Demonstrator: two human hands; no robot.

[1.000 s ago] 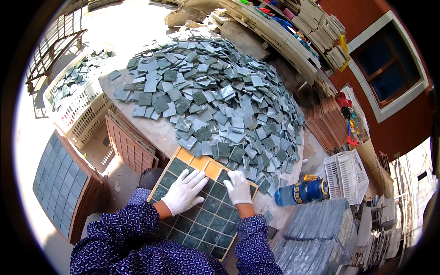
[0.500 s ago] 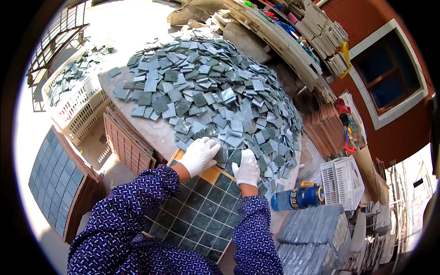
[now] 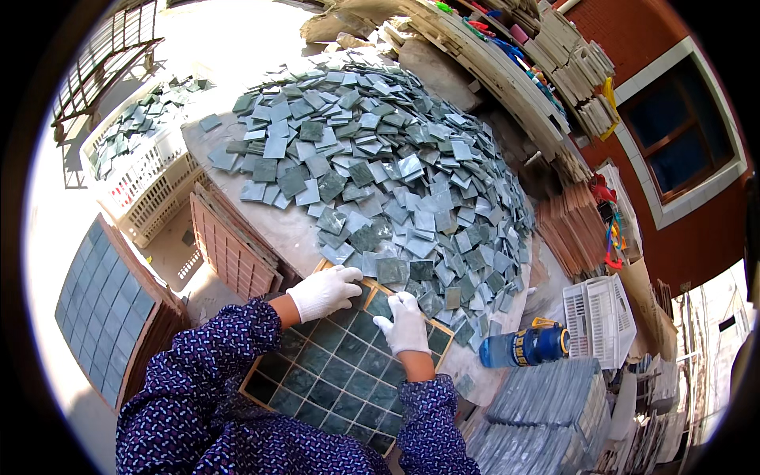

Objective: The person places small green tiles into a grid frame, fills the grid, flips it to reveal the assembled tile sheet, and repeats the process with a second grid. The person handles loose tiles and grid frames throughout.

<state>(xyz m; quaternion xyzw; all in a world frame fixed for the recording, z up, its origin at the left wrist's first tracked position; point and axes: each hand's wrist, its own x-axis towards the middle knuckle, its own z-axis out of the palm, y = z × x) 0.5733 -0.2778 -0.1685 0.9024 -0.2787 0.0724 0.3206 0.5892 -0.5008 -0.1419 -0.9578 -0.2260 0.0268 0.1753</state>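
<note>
I see the grid tray (image 3: 332,380) low centre, a wooden-framed square board almost filled with dark green square tiles, tilted diagonally at the near edge of the stone table (image 3: 277,229). Left hand (image 3: 323,291), white glove, lies palm down at the tray's top corner; fingers are stretched out and loosely spread toward the loose tiles, and I can't tell whether they pinch one. Right hand (image 3: 405,323), also gloved, rests on the tray's upper right rows, fingers curled down with tips pressing on a tile; nothing lifted that I can make out. Both forearms in blue patterned sleeves come in from the lower edge, left one angled across the tray's left side. Just beyond the hands is the tile heap (image 3: 380,166), grey-green squares covering most of the table. Blue bottle (image 3: 526,347) lies on its side right of the tray. White plastic crate (image 3: 146,178) with more tiles stands far left.
</note>
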